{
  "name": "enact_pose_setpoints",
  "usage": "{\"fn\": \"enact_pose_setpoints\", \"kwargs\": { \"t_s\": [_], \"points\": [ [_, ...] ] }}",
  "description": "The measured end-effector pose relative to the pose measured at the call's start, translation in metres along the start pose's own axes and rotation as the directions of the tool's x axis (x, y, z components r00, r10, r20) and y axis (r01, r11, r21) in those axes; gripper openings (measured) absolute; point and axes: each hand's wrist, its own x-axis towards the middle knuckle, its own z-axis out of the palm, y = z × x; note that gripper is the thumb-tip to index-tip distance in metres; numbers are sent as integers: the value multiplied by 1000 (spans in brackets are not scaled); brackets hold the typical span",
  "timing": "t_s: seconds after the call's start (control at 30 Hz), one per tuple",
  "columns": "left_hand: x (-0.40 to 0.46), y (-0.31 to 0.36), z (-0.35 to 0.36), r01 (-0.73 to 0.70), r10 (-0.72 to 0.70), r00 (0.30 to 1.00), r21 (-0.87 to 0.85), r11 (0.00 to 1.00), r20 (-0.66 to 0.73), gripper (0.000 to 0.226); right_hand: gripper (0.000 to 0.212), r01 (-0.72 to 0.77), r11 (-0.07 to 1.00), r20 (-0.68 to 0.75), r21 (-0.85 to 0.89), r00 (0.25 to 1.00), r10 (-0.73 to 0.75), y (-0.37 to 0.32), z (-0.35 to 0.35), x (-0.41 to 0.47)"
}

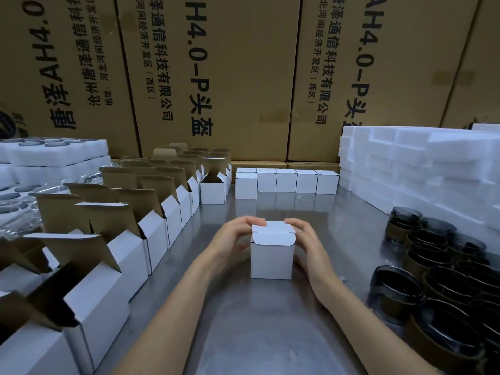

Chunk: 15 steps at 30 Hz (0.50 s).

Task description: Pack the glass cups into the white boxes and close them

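The left hand [234, 239] and the right hand [303, 239] grip one white box [272, 255] from either side, fingers curled over its top edges. The box stands upright on the metal table [257, 320], in the middle between the forearms. Its lid is folded down, with the rounded tuck flap lying outside over the front face.

Behind it, at the far edge of the table, stands a row of five closed boxes [286, 181], with one more closed box just behind the leftmost. Along the left run two rows of open boxes [151, 226], lids raised; their number cannot be told, since the near ones run out of view. On the right sits a cluster of dark glass cups [433, 272], more than ten, partly cut off. Behind them rise stacked white foam blocks [405, 163], and tall brown cartons [230, 77] line the back.
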Motion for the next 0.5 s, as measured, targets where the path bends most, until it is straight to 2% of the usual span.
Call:
{"fn": "enact_pose_setpoints", "kwargs": {
  "t_s": [0.1, 0.23, 0.43, 0.5],
  "points": [
    [-7, 3, -5, 64, -52, 993, -113, 992, 106, 30, 20, 12, 1000, 21, 10, 1000, -12, 3, -1, -1],
    [-12, 3, -9, 62, -35, 966, -97, 993, 256, 34, 46, 83, 995, 81, -56, 994, -78, 4, 3, -6],
    [-13, 2, -7, -13, 18, 982, -29, 999, 188, 39, 41, 144, 986, 11, -79, 990, -144, 4, 6, -6],
    [-14, 1, -8, -20, 27, 982, -35, 999, 188, 37, 33, 145, 987, 1, -72, 989, -145, 4, 6, -6]
  ]
}}
